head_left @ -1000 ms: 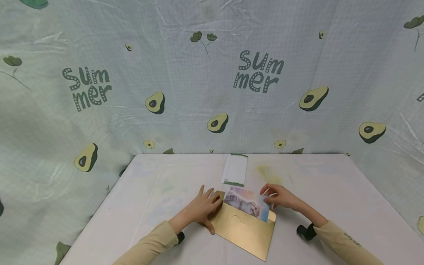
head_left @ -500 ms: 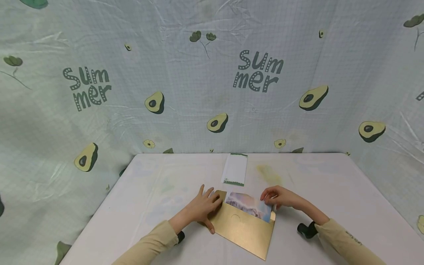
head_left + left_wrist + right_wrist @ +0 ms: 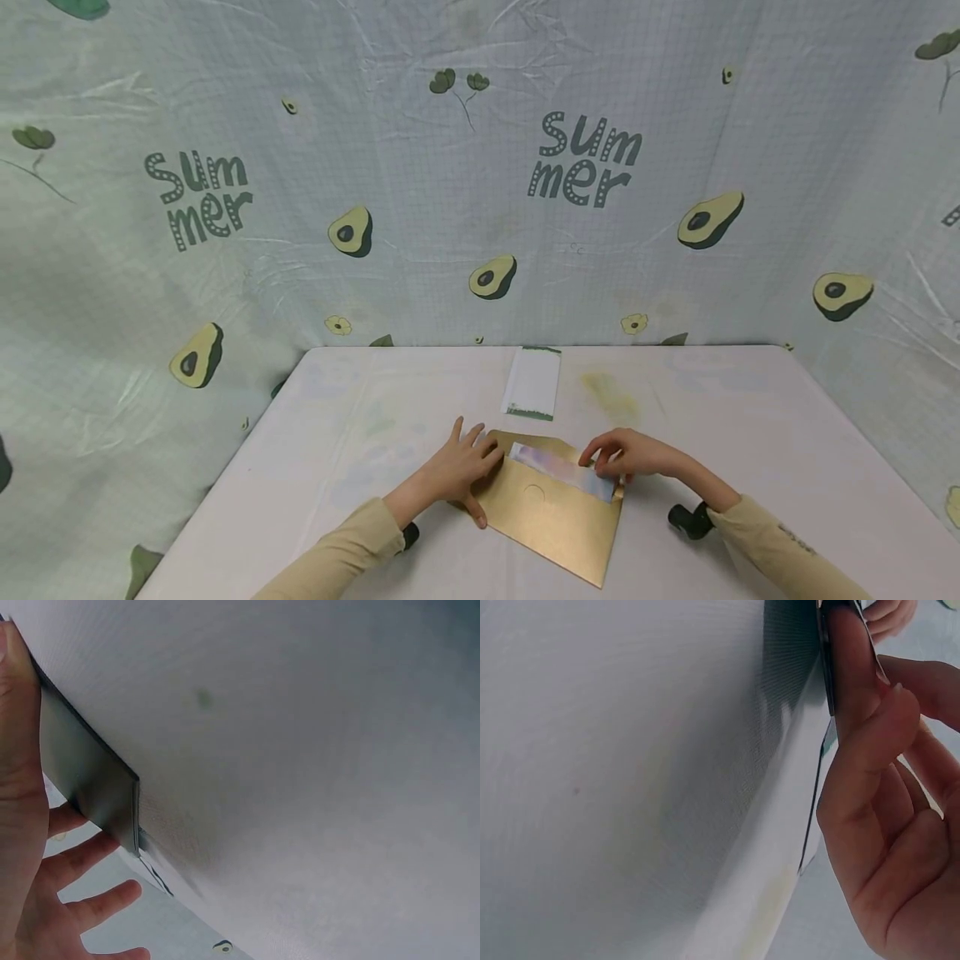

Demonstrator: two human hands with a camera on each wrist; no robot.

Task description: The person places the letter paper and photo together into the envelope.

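Observation:
A gold envelope (image 3: 551,517) lies slanted on the table, its flap folded back at the far side. A pastel pink and blue picture card (image 3: 558,472) is partly inside it, with a strip showing above the pocket. My left hand (image 3: 461,468) rests on the envelope's left end, fingers spread and thumb at the near edge; the left wrist view shows the envelope (image 3: 94,772) beside these fingers. My right hand (image 3: 626,454) pinches the card near its right corner, close over the envelope's right end. Finger and thumb of the right hand (image 3: 892,802) meet at the edge in the right wrist view.
A white paper sheet (image 3: 534,383) with green printed borders lies beyond the envelope, near the table's far edge. The white table (image 3: 360,467) meets a printed avocado curtain (image 3: 420,167) at the back. Dark wrist devices (image 3: 690,522) sit under both forearms.
The picture card has slid down into the envelope, so less of its picture shows. My right hand has moved slightly left and toward me with it. My left hand has stayed in place.

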